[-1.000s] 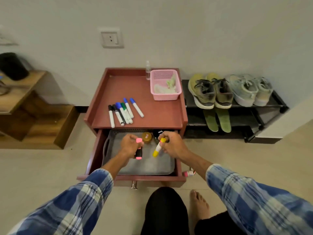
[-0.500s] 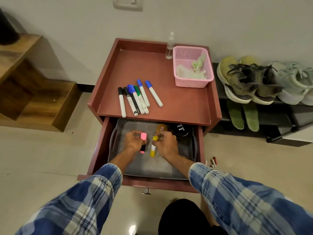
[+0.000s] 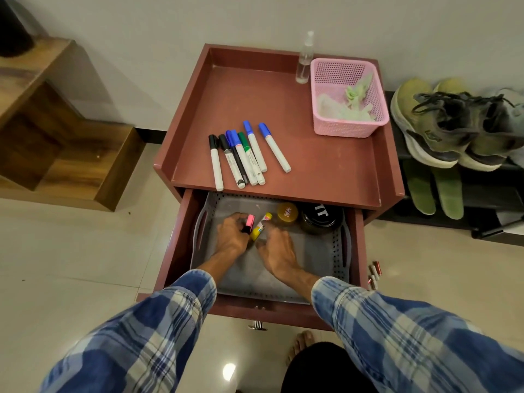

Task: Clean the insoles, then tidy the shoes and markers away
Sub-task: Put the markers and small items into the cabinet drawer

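Note:
Both hands are inside the open drawer (image 3: 181,251) of the red-brown cabinet, over a grey perforated tray (image 3: 326,262). My left hand (image 3: 231,235) grips a pink highlighter (image 3: 250,221) low on the tray. A yellow highlighter (image 3: 261,226) lies on the tray beside it. My right hand (image 3: 276,252) rests just below the yellow highlighter with fingers spread. Several whiteboard markers (image 3: 241,157) lie on the cabinet top. Olive shoes (image 3: 442,129) stand on a black rack at the right, with two green insoles (image 3: 436,188) on the shelf below.
A pink basket (image 3: 348,129) with cloths and a clear spray bottle (image 3: 304,61) stand at the back of the cabinet top. A yellow-lidded jar (image 3: 287,213) and a black jar (image 3: 320,221) sit at the tray's back. Small batteries (image 3: 374,275) lie on the floor. Wooden steps (image 3: 65,154) stand left.
The view has moved closer and more downward over the drawer. Both hands lowered the highlighters onto the tray, and my right hand has let go of the yellow one.

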